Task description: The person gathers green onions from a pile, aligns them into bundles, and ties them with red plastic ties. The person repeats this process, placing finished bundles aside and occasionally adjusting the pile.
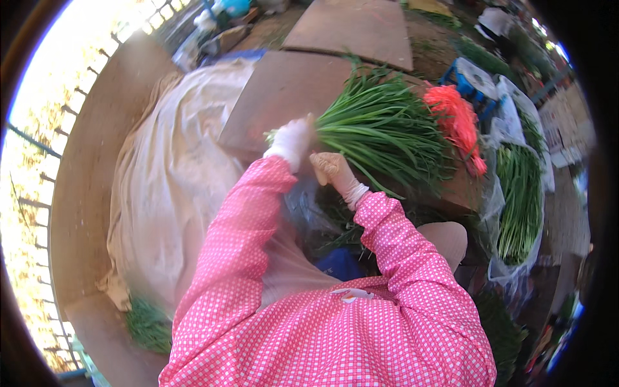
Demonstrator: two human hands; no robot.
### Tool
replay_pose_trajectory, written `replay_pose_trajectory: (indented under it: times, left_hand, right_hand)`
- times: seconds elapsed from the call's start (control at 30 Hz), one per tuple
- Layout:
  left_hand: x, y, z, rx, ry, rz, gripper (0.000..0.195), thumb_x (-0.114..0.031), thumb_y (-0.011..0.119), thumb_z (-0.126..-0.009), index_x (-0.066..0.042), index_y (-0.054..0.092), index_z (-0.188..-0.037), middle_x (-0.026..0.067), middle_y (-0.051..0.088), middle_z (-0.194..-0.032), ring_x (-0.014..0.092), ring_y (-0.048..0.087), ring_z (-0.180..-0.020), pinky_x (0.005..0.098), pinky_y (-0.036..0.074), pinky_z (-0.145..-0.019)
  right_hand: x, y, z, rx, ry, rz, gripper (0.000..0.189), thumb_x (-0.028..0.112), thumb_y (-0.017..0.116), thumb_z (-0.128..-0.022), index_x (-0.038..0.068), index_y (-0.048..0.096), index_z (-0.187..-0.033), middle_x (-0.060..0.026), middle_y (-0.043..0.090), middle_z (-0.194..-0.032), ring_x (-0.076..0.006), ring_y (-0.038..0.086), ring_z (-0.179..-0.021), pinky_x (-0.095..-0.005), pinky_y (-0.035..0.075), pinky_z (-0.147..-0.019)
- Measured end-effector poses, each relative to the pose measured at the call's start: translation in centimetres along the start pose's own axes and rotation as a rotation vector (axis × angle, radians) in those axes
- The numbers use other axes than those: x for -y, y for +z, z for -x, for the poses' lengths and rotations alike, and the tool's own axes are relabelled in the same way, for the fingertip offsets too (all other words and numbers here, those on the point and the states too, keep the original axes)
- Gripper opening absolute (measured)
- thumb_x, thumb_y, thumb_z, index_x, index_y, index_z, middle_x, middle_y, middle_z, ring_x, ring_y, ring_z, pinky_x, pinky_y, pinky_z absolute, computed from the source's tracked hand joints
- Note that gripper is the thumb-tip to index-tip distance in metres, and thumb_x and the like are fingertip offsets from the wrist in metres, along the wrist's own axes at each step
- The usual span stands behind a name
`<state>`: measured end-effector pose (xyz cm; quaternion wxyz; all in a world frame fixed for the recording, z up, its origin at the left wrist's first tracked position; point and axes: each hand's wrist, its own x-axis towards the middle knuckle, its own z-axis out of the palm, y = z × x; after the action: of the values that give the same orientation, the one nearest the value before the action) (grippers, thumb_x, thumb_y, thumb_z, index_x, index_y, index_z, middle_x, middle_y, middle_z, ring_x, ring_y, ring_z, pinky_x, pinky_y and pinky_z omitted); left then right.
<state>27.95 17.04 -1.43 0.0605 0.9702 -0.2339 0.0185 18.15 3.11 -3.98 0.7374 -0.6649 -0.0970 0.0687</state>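
My left hand (291, 140), in a white glove, is closed around the pale stem end of a bunch of long green leaves, seemingly garlic chives (382, 128). The leaves fan out to the right over a brown board (271, 92). Just below the stems is my right hand (332, 169), also gloved, with its fingers curled into a fist. Whether a thin strand lies in that fist cannot be made out. Pink-red plastic tie strips (454, 118) lie in a heap beyond the leaf tips.
At right, a clear plastic bag (493, 193) holds more green stalks (520, 208). A blue plastic stool (471, 80) stands behind the strips. Beige cloth (179, 193) drapes at left, before a curved-looking board (82, 193) and a metal fence (46, 205). More greens (147, 324) lie at lower left.
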Motion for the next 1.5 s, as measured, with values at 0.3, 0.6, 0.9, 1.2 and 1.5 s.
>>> replay_pose_trajectory:
  times: [0.3, 0.6, 0.9, 1.2, 1.5]
  left_hand:
    - [-1.3, -2.8, 0.4, 0.242, -0.04, -0.065, 0.109, -0.039, 0.086, -0.068, -0.011, 0.028, -0.156, 0.0191, 0.064, -0.124, 0.038, 0.062, -0.116, 0.0445, 0.052, -0.095]
    - [-5.9, -16.2, 2.5, -0.773, 0.235, -0.779, 0.068, -0.018, 0.061, -0.09, -0.021, 0.038, -0.154, 0.003, 0.055, -0.14, 0.018, 0.053, -0.128, 0.0384, 0.034, -0.113]
    - [-8.0, -26.5, 6.8, -1.093, 0.34, -1.154, 0.04, -0.037, 0.062, -0.095, -0.039, 0.054, -0.134, -0.0147, 0.06, -0.121, 0.003, 0.054, -0.12, 0.0428, 0.022, -0.119]
    - [-6.6, -28.8, 12.2, -1.053, 0.348, -1.295, 0.05, -0.035, 0.064, -0.092, -0.042, 0.051, -0.14, -0.0156, 0.057, -0.127, 0.004, 0.05, -0.124, 0.0405, 0.029, -0.114]
    - [-3.8, -27.7, 13.2, -1.127, 0.541, -1.384, 0.052, -0.041, 0.062, -0.093, -0.045, 0.048, -0.143, -0.0139, 0.052, -0.134, 0.006, 0.043, -0.133, 0.0438, 0.02, -0.12]
  right_hand:
    - [5.2, 0.6, 8.4, 0.214, -0.201, 0.263, 0.027, 0.028, 0.065, -0.098, 0.003, 0.069, -0.089, -0.0096, 0.07, -0.08, -0.0215, 0.066, -0.069, -0.0336, 0.053, -0.067]
    - [15.3, -0.9, 12.5, -0.322, -0.766, 1.234, 0.048, 0.021, 0.065, -0.087, 0.01, 0.059, -0.134, -0.0095, 0.065, -0.116, -0.0274, 0.064, -0.102, -0.0393, 0.05, -0.085]
    - [26.4, -1.6, 7.2, -0.697, -0.892, 1.337, 0.102, 0.028, 0.085, -0.066, 0.009, 0.036, -0.152, -0.0134, 0.049, -0.142, -0.0325, 0.047, -0.132, -0.0438, 0.043, -0.104]
    - [12.2, -11.6, 11.8, -0.577, -0.143, 1.163, 0.086, 0.024, 0.085, -0.07, 0.011, 0.047, -0.146, -0.0178, 0.072, -0.093, -0.0391, 0.07, -0.084, -0.0453, 0.057, -0.073]
    - [18.9, -21.6, 19.4, -0.508, 0.409, 1.912, 0.031, 0.034, 0.067, -0.091, 0.015, 0.07, -0.115, -0.0165, 0.073, -0.093, -0.0352, 0.072, -0.09, -0.0473, 0.057, -0.078]
